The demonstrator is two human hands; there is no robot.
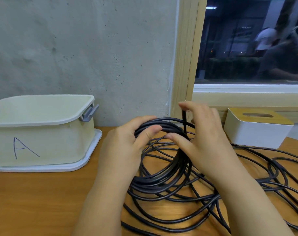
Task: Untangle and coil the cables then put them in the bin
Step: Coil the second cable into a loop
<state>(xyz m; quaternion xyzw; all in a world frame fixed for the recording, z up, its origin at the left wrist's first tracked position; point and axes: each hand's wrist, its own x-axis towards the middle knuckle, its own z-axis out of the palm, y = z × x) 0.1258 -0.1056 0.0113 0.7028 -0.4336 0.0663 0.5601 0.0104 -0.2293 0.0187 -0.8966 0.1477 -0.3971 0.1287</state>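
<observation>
— Where's the cable?

— The coil (162, 150) is upright over the table (42, 201). The left hand (127, 142) grips its top; the right hand (204, 133) pinches the loose end (184, 120).

— How will it handle?

— Probably light and springy, so hold across all the loops. A slack tangle (247, 167) lies to the right.

— Room to move?

— The bin (42, 133) stands near on the left, open-topped; a box (257, 132) crowds the right.

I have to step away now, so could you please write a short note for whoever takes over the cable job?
Left hand: grips the black coil, held upright over the table.
Right hand: pinches the cable end above the coil.
Bin: left, marked A; no cable visible inside.
Done: one coil mostly wound.
Left: secure it, bin it, untangle the loose cable on the right.
</observation>
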